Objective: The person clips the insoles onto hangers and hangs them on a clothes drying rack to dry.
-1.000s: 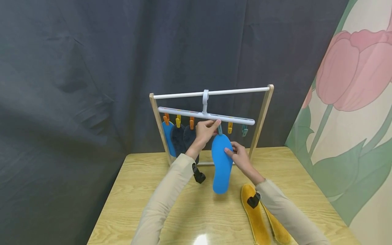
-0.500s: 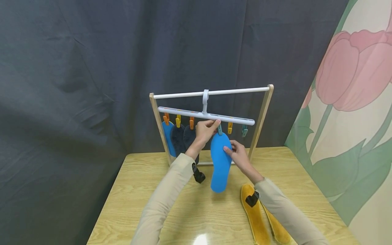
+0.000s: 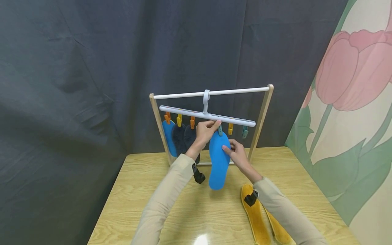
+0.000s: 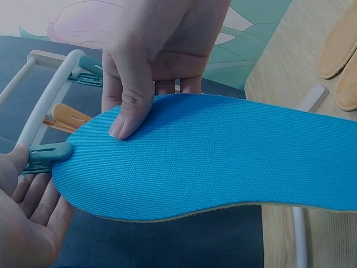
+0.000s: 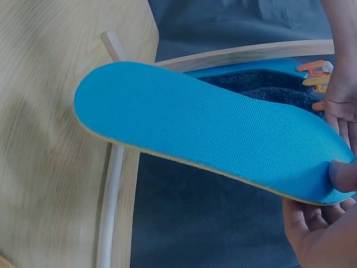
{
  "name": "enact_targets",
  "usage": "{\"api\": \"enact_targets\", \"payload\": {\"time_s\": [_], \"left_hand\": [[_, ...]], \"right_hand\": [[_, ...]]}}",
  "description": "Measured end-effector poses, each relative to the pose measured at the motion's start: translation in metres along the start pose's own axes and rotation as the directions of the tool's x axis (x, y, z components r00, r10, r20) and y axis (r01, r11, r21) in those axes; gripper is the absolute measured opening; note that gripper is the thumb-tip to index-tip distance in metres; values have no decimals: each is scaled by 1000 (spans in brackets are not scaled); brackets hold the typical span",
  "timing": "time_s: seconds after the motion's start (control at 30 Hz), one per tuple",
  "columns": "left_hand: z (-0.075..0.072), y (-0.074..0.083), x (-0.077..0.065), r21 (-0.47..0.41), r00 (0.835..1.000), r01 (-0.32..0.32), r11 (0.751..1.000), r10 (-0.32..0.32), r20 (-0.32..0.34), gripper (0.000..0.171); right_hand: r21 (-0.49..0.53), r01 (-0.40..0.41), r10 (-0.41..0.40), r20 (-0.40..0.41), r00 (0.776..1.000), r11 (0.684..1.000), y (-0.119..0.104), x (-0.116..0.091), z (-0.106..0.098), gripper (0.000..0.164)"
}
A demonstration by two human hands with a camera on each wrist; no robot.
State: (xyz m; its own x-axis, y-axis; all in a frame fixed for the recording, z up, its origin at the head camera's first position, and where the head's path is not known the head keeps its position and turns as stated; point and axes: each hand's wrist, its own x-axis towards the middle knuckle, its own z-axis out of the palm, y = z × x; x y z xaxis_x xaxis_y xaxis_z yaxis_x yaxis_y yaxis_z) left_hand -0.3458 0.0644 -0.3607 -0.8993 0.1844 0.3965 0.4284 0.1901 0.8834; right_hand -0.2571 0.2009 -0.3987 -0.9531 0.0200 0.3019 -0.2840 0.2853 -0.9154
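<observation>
A blue insole (image 3: pixel 218 160) hangs toe-up below the white hanger (image 3: pixel 183 111). My left hand (image 3: pixel 204 132) pinches a teal clip (image 4: pixel 51 151) on that hanger between thumb and fingers. The clip's tip overlaps the insole's top edge in the left wrist view. My right hand (image 3: pixel 239 153) grips the insole by its right edge, thumb on the blue face and fingers behind. In the right wrist view, the insole's narrow heel end points away from the hands, with a pale yellowish edge along its side.
The hanger hooks onto a wood-and-white rack (image 3: pixel 265 112). On its left side hang another blue insole (image 3: pixel 169 136) and two dark insoles (image 3: pixel 178 137) from orange and yellow clips. A yellow clip (image 3: pixel 230 128) and another teal clip dangle at right. Yellow insoles (image 3: pixel 257 217) lie on the table.
My right hand and the blue insole have shifted slightly left, and the insole's lower end has risen a little. The hanger has moved slightly right; my left hand stays on the clip.
</observation>
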Motion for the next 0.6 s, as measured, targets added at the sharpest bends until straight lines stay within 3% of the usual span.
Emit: {"api": "enact_targets", "payload": {"time_s": [0.2,0.3,0.43,0.5,0.57,0.6], "left_hand": [[1,4,-2,18,1000,10,1000,-10,-2,31],[16,-46,21,42,1000,-18,999,18,-9,34],[47,-155,73,49,994,-110,993,111,-12,37],[55,-183,85,33,988,-151,988,151,-7,35],[59,-192,87,35,984,-176,984,176,-6,33],[59,-190,83,33,982,-190,981,191,-7,31]], "right_hand": [[24,5,-5,17,1000,1000,21,6,-2,30],[29,9,-10,20,1000,1000,30,9,-2,31],[32,28,-29,17,999,999,33,9,-3,30],[28,40,-41,11,999,999,32,10,-4,30],[24,40,-40,1,999,999,32,10,-4,29],[19,37,-37,-1,999,999,32,10,-5,29]]}}
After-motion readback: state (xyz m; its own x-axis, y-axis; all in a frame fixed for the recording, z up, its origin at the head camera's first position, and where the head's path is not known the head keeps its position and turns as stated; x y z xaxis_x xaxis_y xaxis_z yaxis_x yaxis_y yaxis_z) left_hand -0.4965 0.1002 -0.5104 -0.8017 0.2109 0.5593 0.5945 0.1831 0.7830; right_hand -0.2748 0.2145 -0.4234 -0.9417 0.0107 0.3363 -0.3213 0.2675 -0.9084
